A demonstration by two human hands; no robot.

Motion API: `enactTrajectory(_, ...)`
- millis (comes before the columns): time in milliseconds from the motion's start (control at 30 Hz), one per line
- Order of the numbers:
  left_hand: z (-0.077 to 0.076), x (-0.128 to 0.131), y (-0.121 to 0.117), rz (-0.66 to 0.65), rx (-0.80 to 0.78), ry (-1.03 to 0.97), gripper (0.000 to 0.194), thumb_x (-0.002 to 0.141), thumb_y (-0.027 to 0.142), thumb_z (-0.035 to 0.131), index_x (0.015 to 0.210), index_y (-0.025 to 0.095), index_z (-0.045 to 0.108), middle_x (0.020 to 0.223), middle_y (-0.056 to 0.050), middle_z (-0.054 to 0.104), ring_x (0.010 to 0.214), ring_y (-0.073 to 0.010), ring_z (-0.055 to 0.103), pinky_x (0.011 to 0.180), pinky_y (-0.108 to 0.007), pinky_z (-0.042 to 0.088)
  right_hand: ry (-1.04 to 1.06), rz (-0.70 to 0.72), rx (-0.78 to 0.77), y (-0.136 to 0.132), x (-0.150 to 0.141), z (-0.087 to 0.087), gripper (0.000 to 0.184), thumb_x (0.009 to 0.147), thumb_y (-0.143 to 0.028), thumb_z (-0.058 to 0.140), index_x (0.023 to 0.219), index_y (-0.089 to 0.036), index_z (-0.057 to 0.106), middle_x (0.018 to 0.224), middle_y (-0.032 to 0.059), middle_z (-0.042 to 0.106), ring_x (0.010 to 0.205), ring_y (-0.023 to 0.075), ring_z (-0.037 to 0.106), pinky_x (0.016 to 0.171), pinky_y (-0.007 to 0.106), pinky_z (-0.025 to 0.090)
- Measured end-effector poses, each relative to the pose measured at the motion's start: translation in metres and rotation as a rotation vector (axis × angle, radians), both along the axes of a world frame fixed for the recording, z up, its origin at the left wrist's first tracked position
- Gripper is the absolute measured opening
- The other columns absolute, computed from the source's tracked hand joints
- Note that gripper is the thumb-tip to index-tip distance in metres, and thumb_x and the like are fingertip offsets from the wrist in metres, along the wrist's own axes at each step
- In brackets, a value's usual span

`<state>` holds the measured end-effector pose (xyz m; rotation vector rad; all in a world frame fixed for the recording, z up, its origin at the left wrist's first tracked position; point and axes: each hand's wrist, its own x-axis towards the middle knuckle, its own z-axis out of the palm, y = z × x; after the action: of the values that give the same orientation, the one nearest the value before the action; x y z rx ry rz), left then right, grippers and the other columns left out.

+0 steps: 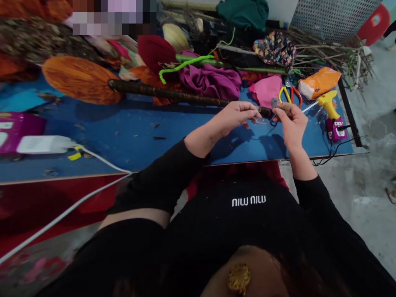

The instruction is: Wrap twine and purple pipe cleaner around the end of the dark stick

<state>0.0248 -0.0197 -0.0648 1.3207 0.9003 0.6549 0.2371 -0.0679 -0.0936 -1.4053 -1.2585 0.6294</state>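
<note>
In the head view, a dark stick (pixel 173 94) is already joined to an orange oval (pixel 82 80) at ten o'clock, its two-o'clock tip, seemingly unfinished, met by a narrowly pinched right hand (pixel 292 126); what the left hand (pixel 227 119) holds cannot be told.

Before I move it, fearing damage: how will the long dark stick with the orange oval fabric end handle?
The long dark stick looks straight, so probably stiff. The orange oval fabric end is wrinkled, so may crease easily. The round stick might roll, though that broad end could check it.
</note>
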Motion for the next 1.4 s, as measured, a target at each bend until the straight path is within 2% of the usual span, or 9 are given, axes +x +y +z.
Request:
enactTrajectory(133, -0.005, 0.011, -0.010, -0.131, -0.196, -0.071, 0.030, 0.084, 0.037, 0.088, 0.104, 0.018, 0.077, 0.098, -0.009, 0.084, 0.067, -0.0127, 0.069, 0.052, -0.020, 0.045, 0.036, 0.028, 0.022, 0.001, -0.010, -0.002, 0.027, 0.099, -0.054, 0.072, 0.107, -0.029, 0.075, 0.096, 0.0007, 0.082, 0.076, 0.0163, 0.076, 0.081, 0.038, 0.068)
enactTrajectory(333, -0.013, 0.011, -0.011, -0.134, -0.046, -0.021, 0.018, 0.075, 0.031, 0.089, 0.082, 0.016, 0.082, 0.065, -0.001, 0.068, 0.054, -0.0083, 0.049, 0.051, -0.023, 0.035, 0.006, -0.019, -0.008, 0.002, -0.009, -0.004, 0.027, 0.100, -0.054, 0.071, 0.108, -0.029, 0.076, 0.099, 0.0010, 0.082, 0.081, 0.0171, 0.077, 0.085, 0.039, 0.069)
enactTrajectory(567, -0.012, -0.009, -0.011, -0.051, 0.198, 0.136, 0.019, 0.084, 0.033, 0.075, 0.080, 0.017, 0.084, 0.065, -0.001, 0.070, 0.054, -0.0085, 0.051, 0.054, -0.023, 0.038, -0.043, -0.013, -0.059, -0.019, 0.001, -0.004, 0.010, 0.091, -0.035, 0.076, 0.097, -0.028, 0.079, 0.086, -0.0027, 0.081, 0.074, 0.0177, 0.076, 0.083, 0.039, 0.068)
enactTrajectory(900, -0.017, -0.020, -0.015, -0.060, 0.013, 0.185, 0.012, 0.084, 0.025, 0.078, 0.086, 0.015, 0.085, 0.078, -0.009, 0.082, 0.050, -0.0097, 0.057, 0.049, -0.024, 0.044, -0.089, 0.006, -0.080, -0.019, 0.002, -0.013, 0.011, 0.094, -0.034, 0.072, 0.100, -0.028, 0.079, 0.088, -0.0016, 0.081, 0.075, 0.0185, 0.075, 0.081, 0.039, 0.066)
enactTrajectory(1033, -0.014, -0.025, -0.012, -0.035, 0.267, 0.387, 0.014, 0.085, 0.021, 0.071, 0.079, 0.019, 0.083, 0.075, -0.002, 0.082, 0.050, -0.0114, 0.062, 0.060, -0.028, 0.051, -0.401, -0.029, -0.107, -0.028, 0.013, -0.008, 0.026, 0.103, -0.046, 0.064, 0.112, -0.027, 0.080, 0.103, 0.0044, 0.084, 0.092, 0.0238, 0.079, 0.089, 0.042, 0.066)
enactTrajectory(1133, -0.010, -0.024, -0.012, -0.011, 0.496, 0.477, 0.018, 0.085, 0.019, 0.066, 0.080, 0.023, 0.082, 0.073, 0.003, 0.081, 0.063, -0.0142, 0.071, 0.071, -0.029, 0.053, -0.737, -0.124, -0.071, -0.037, 0.014, 0.005, 0.043, 0.107, -0.056, 0.059, 0.131, -0.026, 0.078, 0.118, 0.0132, 0.080, 0.118, 0.0340, 0.077, 0.106, 0.055, 0.061)
enactTrajectory(1200, -0.008, -0.019, -0.012, -0.016, 0.571, 0.467, 0.019, 0.087, 0.020, 0.065, 0.085, 0.025, 0.084, 0.075, 0.003, 0.081, 0.073, -0.0168, 0.076, 0.074, -0.030, 0.054, -0.798, -0.046, -0.015, -0.035, 0.007, 0.011, 0.050, 0.107, -0.060, 0.056, 0.141, -0.028, 0.073, 0.130, 0.0165, 0.076, 0.133, 0.0390, 0.071, 0.114, 0.062, 0.056)
enactTrajectory(1267, -0.007, -0.014, -0.011, -0.025, 0.620, 0.434, 0.019, 0.089, 0.023, 0.066, 0.089, 0.026, 0.085, 0.081, 0.002, 0.083, 0.080, -0.0193, 0.078, 0.077, -0.031, 0.055, -0.695, 0.171, 0.016, -0.024, -0.004, 0.012, 0.055, 0.104, -0.065, 0.060, 0.146, -0.030, 0.069, 0.139, 0.0146, 0.073, 0.138, 0.0382, 0.068, 0.116, 0.061, 0.057)
enactTrajectory(1400, -0.007, -0.011, -0.003, 0.048, 0.659, 0.362, 0.020, 0.089, 0.025, 0.068, 0.091, 0.026, 0.088, 0.093, -0.001, 0.087, 0.089, -0.0230, 0.081, 0.082, -0.034, 0.059, -0.276, 0.465, -0.104, 0.008, -0.023, 0.002, 0.047, 0.096, -0.065, 0.075, 0.127, -0.030, 0.073, 0.108, 0.0044, 0.078, 0.100, 0.0244, 0.073, 0.095, 0.045, 0.065)
